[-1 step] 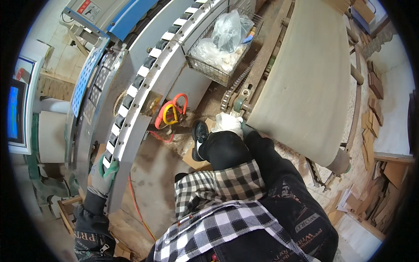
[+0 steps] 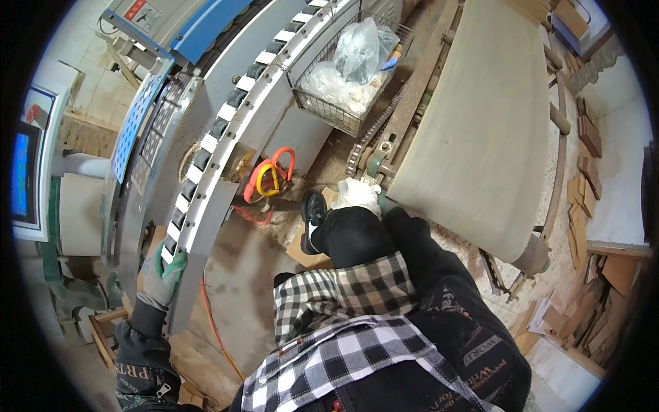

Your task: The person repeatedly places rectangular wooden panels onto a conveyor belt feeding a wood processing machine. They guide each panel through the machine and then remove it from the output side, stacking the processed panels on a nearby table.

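Observation:
My left hand (image 2: 162, 276), in a grey and green glove, grips the near end of a long white machine rail (image 2: 218, 145) set with black rollers. Its thumb lies along the rail's right side, and some fingertips are hidden. My right hand (image 2: 388, 203) reaches forward past my knee, beside the near corner of a wide beige conveyor belt (image 2: 473, 130). Only a bit of its glove shows, so its fingers are hidden. Close to it, a crumpled white cloth or bag (image 2: 356, 194) sits just beyond my knee.
A wire basket (image 2: 329, 110) holding clear plastic bags hangs by the rail. Red and yellow looped handles (image 2: 269, 177) are below it. A drive chain (image 2: 374, 130) runs along the belt frame. A screen (image 2: 26, 175) stands far left; wooden boards (image 2: 580, 206) lie at right.

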`<state>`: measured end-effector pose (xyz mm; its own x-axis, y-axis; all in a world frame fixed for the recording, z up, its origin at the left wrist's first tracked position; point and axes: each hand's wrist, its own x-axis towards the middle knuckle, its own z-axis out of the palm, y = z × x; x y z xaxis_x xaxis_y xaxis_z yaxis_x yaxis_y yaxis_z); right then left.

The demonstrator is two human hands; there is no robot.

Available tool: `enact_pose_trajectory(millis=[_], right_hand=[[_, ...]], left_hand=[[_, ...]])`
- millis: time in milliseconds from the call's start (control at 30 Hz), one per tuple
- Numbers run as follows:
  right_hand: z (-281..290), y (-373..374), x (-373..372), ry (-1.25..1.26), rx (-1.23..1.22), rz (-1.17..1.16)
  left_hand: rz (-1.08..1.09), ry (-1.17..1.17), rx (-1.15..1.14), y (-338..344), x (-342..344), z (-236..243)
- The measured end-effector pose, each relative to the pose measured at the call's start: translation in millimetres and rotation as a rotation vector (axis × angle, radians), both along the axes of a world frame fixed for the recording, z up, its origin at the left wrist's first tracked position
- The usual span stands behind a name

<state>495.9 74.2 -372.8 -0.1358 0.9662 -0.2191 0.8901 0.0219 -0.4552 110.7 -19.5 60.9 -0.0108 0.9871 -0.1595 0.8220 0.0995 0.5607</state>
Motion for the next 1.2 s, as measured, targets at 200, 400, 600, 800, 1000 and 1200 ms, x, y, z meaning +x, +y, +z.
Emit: enact_pose_trajectory(millis=[200,400,600,800,1000,1200], right_hand=[[-23,-4,12,-0.037,0.044,-0.001],[-34,-8,-25,-0.075,0.050,0.061],[-44,9,-26,-0.110,0.076,0.033],[-27,17,-28,-0.189,0.077,0.041],[-45,15,-32,-0.174,0.070,0.084],[-107,17,-27,-0.262,0.184,0.128]], left_hand=[[-0.026,0.014,-0.026,6,8,11],[0.008,0.043,-0.048,-10,9,18],[-0.007,0.003,-0.019,2,7,8],[-0.024,-0.053,-0.010,4,0,1],[-0.008,0.009,0.027,-4,-2,-1],[0.009,0.013,-0.021,-9,1,0]])
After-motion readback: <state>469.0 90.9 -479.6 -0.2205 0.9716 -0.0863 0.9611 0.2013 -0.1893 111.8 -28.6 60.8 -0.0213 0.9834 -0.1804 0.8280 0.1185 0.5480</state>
